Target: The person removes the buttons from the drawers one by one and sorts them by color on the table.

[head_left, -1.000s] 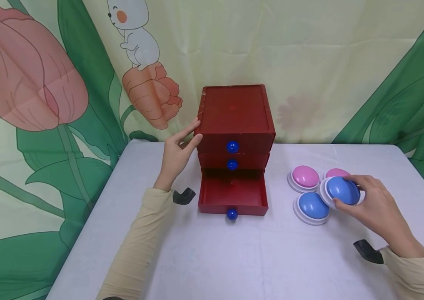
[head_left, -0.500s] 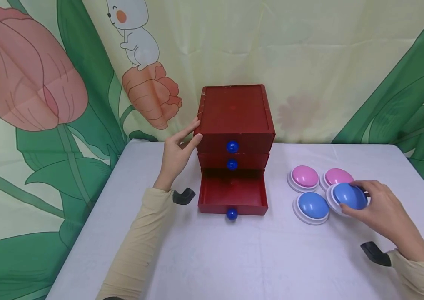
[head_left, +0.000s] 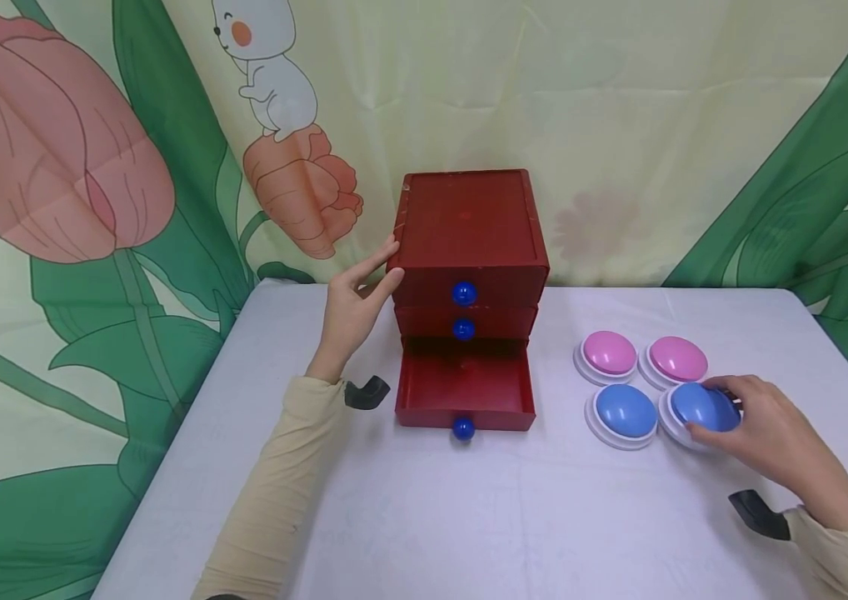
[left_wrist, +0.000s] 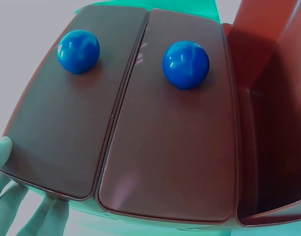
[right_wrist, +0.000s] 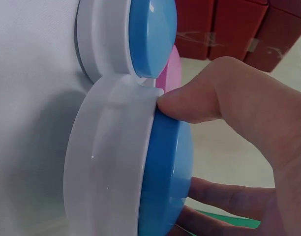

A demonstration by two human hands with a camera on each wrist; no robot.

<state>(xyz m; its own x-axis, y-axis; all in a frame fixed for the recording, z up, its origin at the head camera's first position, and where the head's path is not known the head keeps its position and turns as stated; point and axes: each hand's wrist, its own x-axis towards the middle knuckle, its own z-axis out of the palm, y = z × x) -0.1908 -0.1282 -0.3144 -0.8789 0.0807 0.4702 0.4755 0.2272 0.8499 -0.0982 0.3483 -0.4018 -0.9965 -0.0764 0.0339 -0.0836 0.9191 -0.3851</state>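
A red three-drawer chest (head_left: pixel 469 225) stands at the back middle of the white table (head_left: pixel 424 517); its bottom drawer (head_left: pixel 465 387) is pulled out, and nothing shows inside it. Blue knobs (left_wrist: pixel 186 64) sit on the drawer fronts. My left hand (head_left: pixel 352 304) rests with straight fingers against the chest's left side (left_wrist: pixel 3 162). To the right my right hand (head_left: pixel 757 425) grips a blue dome button (head_left: pixel 701 408) on a white base (right_wrist: pixel 111 162), which sits on the table. Beside it lie another blue button (head_left: pixel 622 412) and two pink ones (head_left: pixel 607 354) (head_left: pixel 677 358).
A printed cloth backdrop (head_left: pixel 94 167) with tulips and a rabbit hangs behind the table. The table's front half (head_left: pixel 469 517) carries only my forearms in beige sleeves.
My right hand has carried the blue button down and to the right, from in front of the far pink button to the table beside the other blue one. The left hand has stayed still.
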